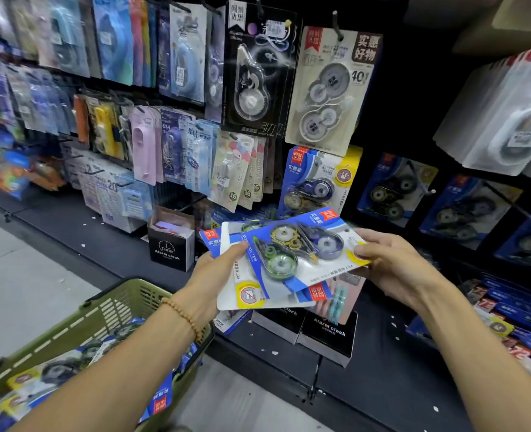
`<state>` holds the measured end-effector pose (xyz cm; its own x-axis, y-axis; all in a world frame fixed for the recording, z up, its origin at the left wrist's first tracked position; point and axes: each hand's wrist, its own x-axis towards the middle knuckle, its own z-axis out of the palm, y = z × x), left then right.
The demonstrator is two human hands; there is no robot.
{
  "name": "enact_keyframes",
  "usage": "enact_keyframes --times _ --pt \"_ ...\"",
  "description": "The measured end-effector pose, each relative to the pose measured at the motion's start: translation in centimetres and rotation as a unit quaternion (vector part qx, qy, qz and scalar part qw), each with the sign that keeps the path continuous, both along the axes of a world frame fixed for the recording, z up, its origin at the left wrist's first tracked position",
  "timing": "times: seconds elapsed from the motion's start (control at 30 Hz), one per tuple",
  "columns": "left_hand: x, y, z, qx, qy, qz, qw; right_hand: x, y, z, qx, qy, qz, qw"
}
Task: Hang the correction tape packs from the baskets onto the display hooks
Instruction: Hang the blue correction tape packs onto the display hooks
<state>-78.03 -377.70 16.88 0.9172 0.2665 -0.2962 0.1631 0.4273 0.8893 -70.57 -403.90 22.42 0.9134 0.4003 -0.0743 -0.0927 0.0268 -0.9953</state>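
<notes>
Right now we hold a small fanned stack of correction tape packs (292, 254) in front of the display, below the matching blue packs on the hook (315, 182). Our left hand (214, 272) grips the stack's left edge, thumb on top, the other fingers hidden underneath. Our right hand (392, 263) pinches the top pack's right corner; its lower fingers curl out of sight behind the card. How many packs the stack holds we cannot tell. The green basket (108, 310) at lower left, cut off by the frame edge, holds more packs, partly covered by our left forearm.
</notes>
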Motion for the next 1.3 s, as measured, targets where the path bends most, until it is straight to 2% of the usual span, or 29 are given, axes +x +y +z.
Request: enact_keyframes --times 0.1,0.23,0.37,0.47,0.67,0.83,1.03,1.3 --pt "0.2 0.0 -0.1 0.01 -0.023 0.013 1.0 0.2 0.4 -0.4 -0.077 -0.03 -0.105 0.991" --pt "0.3 -0.3 -0.3 0.045 -0.037 0.025 0.998 1.0 1.3 0.6 -0.058 -0.1 -0.202 0.973" --pt "0.5 0.4 -0.8 0.066 -0.009 0.043 0.997 2.8 3.4 3.5 -0.121 -0.218 -0.215 0.944" --pt "0.6 1.1 -0.9 0.078 -0.007 0.052 0.996 4.7 5.9 5.2 -0.161 -0.273 -0.199 0.927" --pt "0.9 2.5 -1.3 0.066 -0.002 0.075 0.995 6.6 8.2 5.9 -0.204 -0.28 -0.289 0.892" --pt "1.1 3.3 -1.7 0.082 0.019 0.083 0.993 5.8 7.9 5.8 -0.248 -0.32 -0.301 0.863" --pt "0.0 4.4 -2.1 0.103 0.018 0.087 0.991 6.4 8.3 5.6 -0.275 -0.327 -0.288 0.857" --pt "-1.4 5.1 -1.6 0.114 -0.002 0.07 0.991 9.1 8.3 4.3 -0.292 -0.258 -0.342 0.855"
